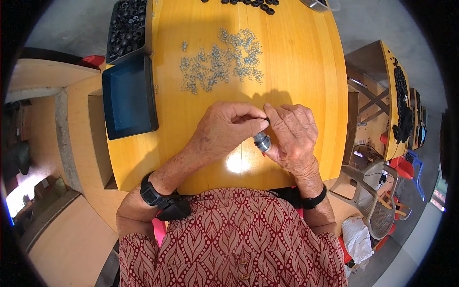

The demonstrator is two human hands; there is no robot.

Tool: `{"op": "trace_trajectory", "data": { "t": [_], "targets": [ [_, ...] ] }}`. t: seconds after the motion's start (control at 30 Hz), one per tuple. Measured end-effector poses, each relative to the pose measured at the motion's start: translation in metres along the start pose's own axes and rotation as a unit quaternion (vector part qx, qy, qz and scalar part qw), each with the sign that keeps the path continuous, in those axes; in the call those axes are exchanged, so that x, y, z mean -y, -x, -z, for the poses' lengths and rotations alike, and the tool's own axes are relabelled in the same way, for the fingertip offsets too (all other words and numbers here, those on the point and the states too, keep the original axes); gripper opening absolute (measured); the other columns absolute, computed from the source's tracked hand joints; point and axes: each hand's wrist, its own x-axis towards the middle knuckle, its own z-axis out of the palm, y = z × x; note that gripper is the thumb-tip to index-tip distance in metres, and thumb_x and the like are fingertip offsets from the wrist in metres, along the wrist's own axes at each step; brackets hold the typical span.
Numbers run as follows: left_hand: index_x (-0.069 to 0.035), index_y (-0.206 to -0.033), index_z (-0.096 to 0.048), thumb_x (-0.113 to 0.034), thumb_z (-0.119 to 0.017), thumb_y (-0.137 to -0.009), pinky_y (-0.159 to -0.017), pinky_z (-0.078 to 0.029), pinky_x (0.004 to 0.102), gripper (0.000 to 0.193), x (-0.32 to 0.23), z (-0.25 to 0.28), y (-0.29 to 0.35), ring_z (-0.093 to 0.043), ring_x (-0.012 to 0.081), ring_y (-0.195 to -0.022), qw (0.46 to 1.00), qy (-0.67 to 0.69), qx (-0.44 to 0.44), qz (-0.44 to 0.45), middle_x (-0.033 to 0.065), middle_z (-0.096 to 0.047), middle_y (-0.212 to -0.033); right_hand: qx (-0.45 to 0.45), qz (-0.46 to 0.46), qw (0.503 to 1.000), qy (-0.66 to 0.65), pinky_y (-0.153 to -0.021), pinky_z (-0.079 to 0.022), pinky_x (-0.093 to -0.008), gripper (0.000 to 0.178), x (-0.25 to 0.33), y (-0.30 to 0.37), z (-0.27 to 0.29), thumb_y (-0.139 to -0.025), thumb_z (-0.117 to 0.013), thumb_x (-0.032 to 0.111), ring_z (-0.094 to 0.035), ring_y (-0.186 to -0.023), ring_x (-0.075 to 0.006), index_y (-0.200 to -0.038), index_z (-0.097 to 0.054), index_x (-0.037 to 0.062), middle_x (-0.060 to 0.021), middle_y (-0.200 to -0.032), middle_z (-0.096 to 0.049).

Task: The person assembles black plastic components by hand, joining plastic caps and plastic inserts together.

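At the far left of the work, a black bin [149,33] with straight walls carries many black round pieces [126,31], smooth and a little shiny. Just below it, a shallow dark tray [128,98] with rounded corners shows a bluish inside. To the right lie many small springs [220,62] of thin silvery wire, spread in a loose, uneven heap.

Nearer to the person, the left hand [236,122] pinches a small black piece [267,121] between thumb and forefinger. This piece is at the upper end of a grey cylinder [261,142], smooth, with a ringed, shiny part, which is between the two hands. The right hand [294,136] is bent around the cylinder, its thumb against the lower end; the fingertips are partly hidden. Black rings [260,5] lie at the far edge, and to their right stands a clear container [315,5].

The bench [306,52] is of yellow wood, glossy, with fine grain and a bright reflection near the person. In the room, pale boards [67,234] stand at the left. At the right are a grey chair [382,220] with a perforated seat, a crumpled white bag [357,239], and another bench [392,110] bearing black pieces.
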Motion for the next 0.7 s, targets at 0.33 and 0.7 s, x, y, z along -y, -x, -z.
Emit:
{"op": "trace_trajectory", "data": {
  "t": [0.33,0.7],
  "targets": [
    [0.005,-0.103,-0.067,-0.011,-0.064,-0.092,-0.076,-0.049,0.0213,0.019,0.0066,-0.0046,0.0017,-0.058,0.0059,-0.084,0.996,-0.063,-0.059,-0.022,0.0009,-0.067,-0.09,0.038,-0.009,0.999,-0.003,-0.07,-0.046,-0.0385,0.043,-0.0003,-0.0023,0.0005,-0.067,-0.074,0.019,-0.058,-0.077,-0.0263,-0.103,-0.063,-0.002,-0.0103,-0.079,-0.059],
    [0.003,-0.113,-0.06,-0.02,-0.058,-0.098,-0.082,-0.049,0.0238,0.027,0.0101,-0.0097,-0.0005,-0.061,0.0094,-0.092,0.995,-0.003,-0.082,-0.057,0.0039,-0.066,-0.097,-0.007,-0.029,0.999,-0.038,-0.061,-0.045,-0.0356,0.028,-0.003,0.0022,-0.0077,-0.062,-0.077,0.013,-0.055,-0.064,-0.0234,-0.085,-0.065,0.002,-0.0064,-0.068,-0.054]
  ]
}}
